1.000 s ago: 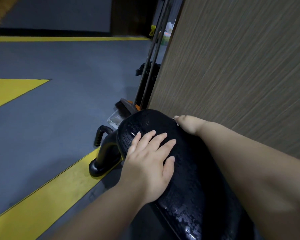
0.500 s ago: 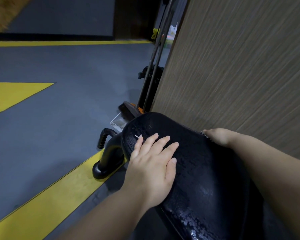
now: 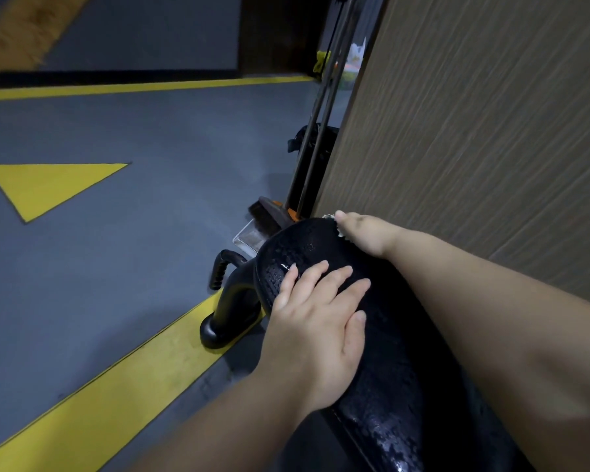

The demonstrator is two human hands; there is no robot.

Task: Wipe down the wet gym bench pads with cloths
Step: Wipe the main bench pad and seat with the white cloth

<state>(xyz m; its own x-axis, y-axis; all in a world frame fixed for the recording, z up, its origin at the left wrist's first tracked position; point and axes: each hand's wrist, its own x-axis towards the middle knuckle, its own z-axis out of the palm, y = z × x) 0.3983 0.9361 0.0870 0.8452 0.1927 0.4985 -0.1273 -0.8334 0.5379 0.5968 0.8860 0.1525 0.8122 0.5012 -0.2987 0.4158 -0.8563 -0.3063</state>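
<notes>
Pressing the left grip flat on the black pad, fingers straight, holding nothing. Curling the right grip round a pale cloth at the pad's far edge, beside the wooden wall, cloth mostly hiding. Shining with water drops all over, so wiping likely only just starting; nearly all needing drying.

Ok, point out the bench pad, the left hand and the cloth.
bench pad (image 3: 307,245): head view, wet top near its far end.
left hand (image 3: 315,332): head view, back of the hand.
cloth (image 3: 341,234): head view, pale edge beneath the right hand (image 3: 365,233).
</notes>
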